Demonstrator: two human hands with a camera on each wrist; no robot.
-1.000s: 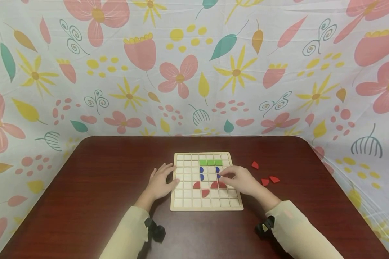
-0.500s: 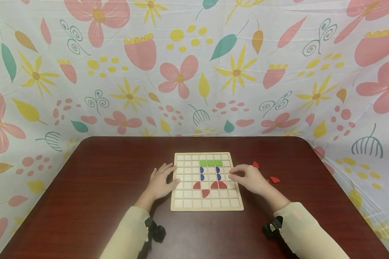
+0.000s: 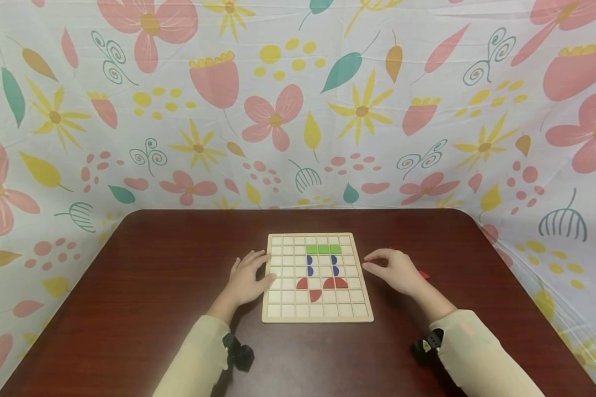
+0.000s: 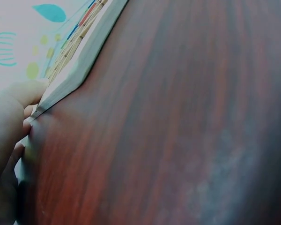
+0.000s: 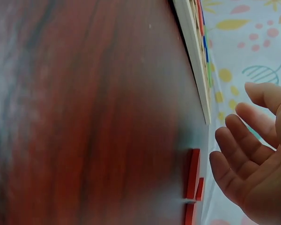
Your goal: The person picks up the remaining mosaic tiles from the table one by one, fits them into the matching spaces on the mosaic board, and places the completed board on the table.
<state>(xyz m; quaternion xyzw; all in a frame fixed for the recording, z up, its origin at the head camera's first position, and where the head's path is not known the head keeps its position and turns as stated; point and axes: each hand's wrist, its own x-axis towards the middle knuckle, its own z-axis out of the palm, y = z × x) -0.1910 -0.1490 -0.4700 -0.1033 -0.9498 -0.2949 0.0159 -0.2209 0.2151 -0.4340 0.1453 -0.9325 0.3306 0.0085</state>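
Note:
A square wooden grid board (image 3: 284,311) lies flat on the table. In its cells sit green squares (image 3: 324,249), blue half-discs (image 3: 310,271) and red quarter-discs (image 3: 315,296). At the board's left edge rests my left hand (image 3: 244,281), its fingers spread and its thumb on the rim. My right hand (image 3: 397,273) hovers just off the right edge with relaxed fingers and nothing between them. Loose red pieces (image 3: 424,274) lie by that hand, which partly covers them in the head view; the right wrist view shows red pieces (image 5: 193,174) standing out on the tabletop.
The dark red-brown table (image 3: 179,242) reaches back to a flower-printed white cloth (image 3: 298,182). Both wrists carry black strapped-on devices, one at the left wrist (image 3: 238,352) and one at the right wrist (image 3: 426,347).
My right hand has left the blue half-disc at the board's right side and moved right, off the board, over the loose red pieces. My left hand has stayed in place.

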